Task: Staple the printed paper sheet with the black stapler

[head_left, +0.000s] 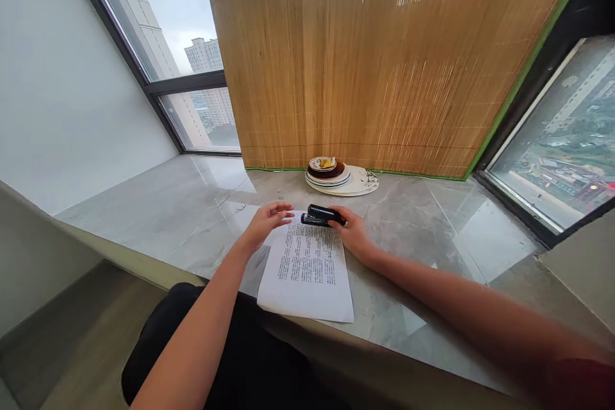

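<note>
The black stapler (323,216) lies across the top edge of a printed sheet of paper (307,269), near the middle of a grey marble ledge (432,237). The right hand (354,234) is closed around its rear end, fingers wrapped over the body. Whether the mouth sits over the paper or just beside it I cannot tell. The left hand (266,223) is loosely spread, holding nothing, its fingertips at the sheet's top left corner. That light touch looks to be the weak point: a push from the stapler could skew the paper or crease the corner. The sheet's near edge lies close to the ledge's front lip, so a slide toward the person could tip it off. Just behind the stapler stands a stack of plates (336,176), close enough to be knocked by a forward shove. Behind them hangs a bamboo blind (375,57), with a window (562,147) to the right.
</note>
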`<action>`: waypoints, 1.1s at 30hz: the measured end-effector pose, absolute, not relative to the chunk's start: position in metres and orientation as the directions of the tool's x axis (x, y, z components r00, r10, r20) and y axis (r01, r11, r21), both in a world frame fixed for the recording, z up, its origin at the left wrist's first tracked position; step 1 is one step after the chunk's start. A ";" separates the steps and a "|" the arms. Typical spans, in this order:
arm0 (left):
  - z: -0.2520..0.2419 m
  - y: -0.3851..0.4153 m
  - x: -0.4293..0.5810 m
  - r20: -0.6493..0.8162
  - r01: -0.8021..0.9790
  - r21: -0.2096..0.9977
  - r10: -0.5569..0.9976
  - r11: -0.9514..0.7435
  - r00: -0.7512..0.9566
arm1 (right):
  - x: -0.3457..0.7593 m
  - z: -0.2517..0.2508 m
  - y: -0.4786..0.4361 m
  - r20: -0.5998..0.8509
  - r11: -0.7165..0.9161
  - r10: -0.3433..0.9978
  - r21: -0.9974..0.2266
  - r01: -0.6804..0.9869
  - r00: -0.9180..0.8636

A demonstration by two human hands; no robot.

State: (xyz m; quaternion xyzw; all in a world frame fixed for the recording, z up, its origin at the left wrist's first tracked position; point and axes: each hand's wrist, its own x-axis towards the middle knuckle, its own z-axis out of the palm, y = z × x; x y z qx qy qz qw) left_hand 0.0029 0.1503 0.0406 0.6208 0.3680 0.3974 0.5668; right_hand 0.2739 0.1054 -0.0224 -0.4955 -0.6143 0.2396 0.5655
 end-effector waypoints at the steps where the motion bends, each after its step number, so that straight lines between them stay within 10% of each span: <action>1: 0.040 0.151 0.002 0.055 -0.026 0.998 0.904 -0.049 0.425 | 0.274 -0.022 0.105 0.461 0.403 0.882 -0.846 0.349 0.100; 11: 0.034 0.156 0.006 -0.167 -0.002 0.984 0.913 0.181 0.372 | 0.274 -0.022 0.108 0.433 0.396 0.902 -0.836 0.380 0.012; 20: 0.019 0.159 0.003 0.213 0.566 0.605 0.799 -0.560 0.563 | 0.275 -0.019 0.106 0.409 0.352 0.909 -0.858 0.374 0.081; 33: 0.009 0.157 0.001 0.234 0.584 0.502 0.750 -0.638 0.618 | 0.280 -0.010 0.108 0.352 0.301 0.932 -0.884 0.357 0.087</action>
